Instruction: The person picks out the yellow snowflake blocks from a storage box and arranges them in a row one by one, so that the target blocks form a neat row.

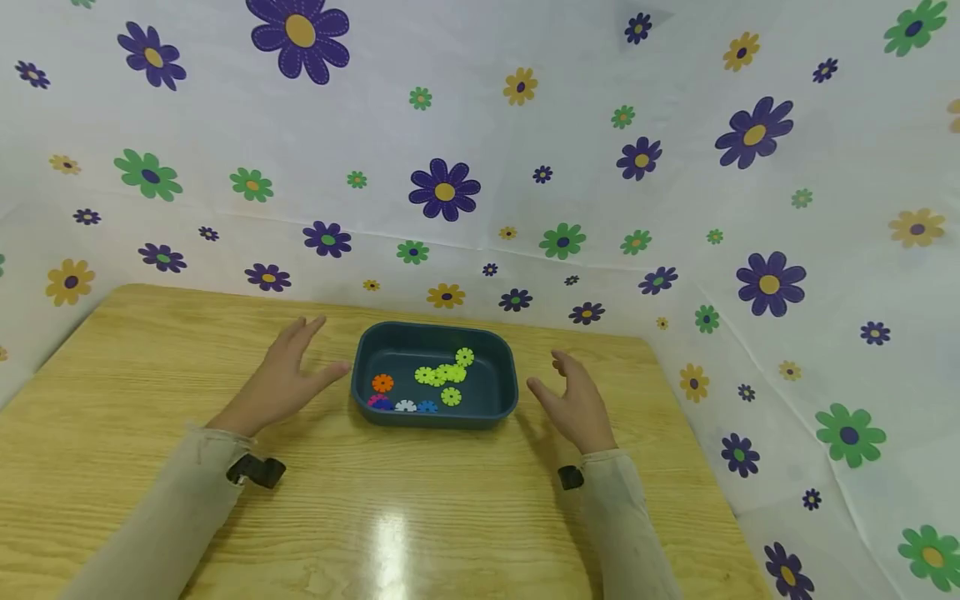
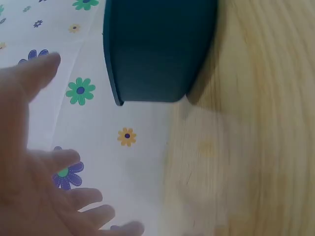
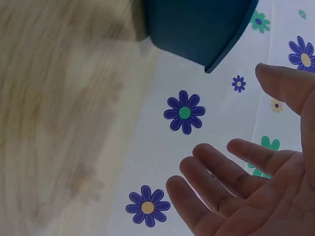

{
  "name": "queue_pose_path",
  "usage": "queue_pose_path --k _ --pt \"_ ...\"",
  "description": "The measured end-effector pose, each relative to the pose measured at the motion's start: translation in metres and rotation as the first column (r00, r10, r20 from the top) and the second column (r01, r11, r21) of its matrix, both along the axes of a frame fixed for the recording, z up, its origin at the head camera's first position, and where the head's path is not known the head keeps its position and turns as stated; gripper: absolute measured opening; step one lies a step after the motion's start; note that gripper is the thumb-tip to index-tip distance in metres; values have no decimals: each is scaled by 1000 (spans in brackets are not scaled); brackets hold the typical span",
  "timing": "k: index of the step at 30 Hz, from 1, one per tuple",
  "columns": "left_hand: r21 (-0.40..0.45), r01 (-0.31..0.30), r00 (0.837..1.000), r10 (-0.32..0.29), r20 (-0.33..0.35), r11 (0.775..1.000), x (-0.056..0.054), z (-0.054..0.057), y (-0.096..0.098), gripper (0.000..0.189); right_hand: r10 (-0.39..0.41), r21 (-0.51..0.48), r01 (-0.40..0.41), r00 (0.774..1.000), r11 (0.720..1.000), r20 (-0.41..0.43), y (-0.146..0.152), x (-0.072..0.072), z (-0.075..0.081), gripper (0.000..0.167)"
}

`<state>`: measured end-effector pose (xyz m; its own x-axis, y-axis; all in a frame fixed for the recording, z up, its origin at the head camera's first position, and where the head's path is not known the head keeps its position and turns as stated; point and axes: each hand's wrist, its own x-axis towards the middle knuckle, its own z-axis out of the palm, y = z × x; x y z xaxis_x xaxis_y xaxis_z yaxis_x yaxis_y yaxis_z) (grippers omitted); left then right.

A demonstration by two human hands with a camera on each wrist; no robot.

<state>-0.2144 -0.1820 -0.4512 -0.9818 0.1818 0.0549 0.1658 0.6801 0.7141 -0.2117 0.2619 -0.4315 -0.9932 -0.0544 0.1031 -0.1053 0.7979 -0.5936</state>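
A dark blue-green plastic tray (image 1: 435, 421) stands on the wooden table, holding several snowflake-shaped plastic discs. A cluster of yellow-green discs (image 1: 444, 374) lies in its middle and right part. An orange disc (image 1: 382, 383), a white disc (image 1: 406, 406) and a blue disc (image 1: 427, 407) lie towards the left and front. My left hand (image 1: 281, 383) hovers by the tray's left end, thumb and fingers spread. By the right end is my right hand (image 1: 576, 404), its fingers loosely extended. Both wrist views show the tray's outer wall (image 2: 152, 54) apart from the fingers.
The wooden table (image 1: 322, 517) extends to the left and in front of the tray. Behind it and along the right side hangs a white cloth (image 1: 360, 142) printed with purple, green and yellow flowers. Each wrist carries a black strap (image 1: 257, 471).
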Motion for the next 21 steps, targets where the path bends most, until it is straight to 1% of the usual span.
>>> queue_pose_path --k 2,3,4,6,8,10,11,13,14,16,19,21 --pt "101 5 1000 -8 26 995 0 -1 1 94 13 -25 -14 1000 1000 -17 -3 -1 1 70" --pt "155 6 999 -12 40 988 0 -1 1 91 22 -41 -23 1000 999 -22 -5 -1 2 68" --pt "218 10 998 -23 55 976 0 -1 2 89 30 -56 -32 999 998 -29 -7 -1 2 66" --pt "345 16 994 -53 99 939 1 -2 5 85 47 -87 -50 998 995 -42 -10 -1 3 61" --pt "461 15 982 -99 158 887 2 -4 8 82 61 -115 -67 997 991 -54 -14 -2 3 56" --pt "555 4 962 -155 225 832 2 -6 12 81 65 -137 -72 996 988 -57 -19 -2 5 51" --pt "582 -5 951 -176 254 813 2 -8 14 82 67 -146 -75 996 987 -55 -22 -3 6 49" --pt "622 -28 929 -209 305 782 1 -12 17 84 82 -161 -88 996 983 -42 -29 -5 10 48" --pt "634 -37 920 -221 323 772 1 -14 18 85 93 -169 -97 995 981 -32 -33 -7 12 47" --pt "643 -48 911 -230 342 764 0 -18 21 86 115 -186 -116 993 976 -13 -41 -12 16 45" --pt "643 -52 911 -227 343 764 0 -22 24 84 150 -206 -145 989 968 10 -53 -21 19 43" --pt "633 -50 915 -218 339 772 1 -24 26 82 162 -208 -152 986 966 35 -61 -28 18 41"
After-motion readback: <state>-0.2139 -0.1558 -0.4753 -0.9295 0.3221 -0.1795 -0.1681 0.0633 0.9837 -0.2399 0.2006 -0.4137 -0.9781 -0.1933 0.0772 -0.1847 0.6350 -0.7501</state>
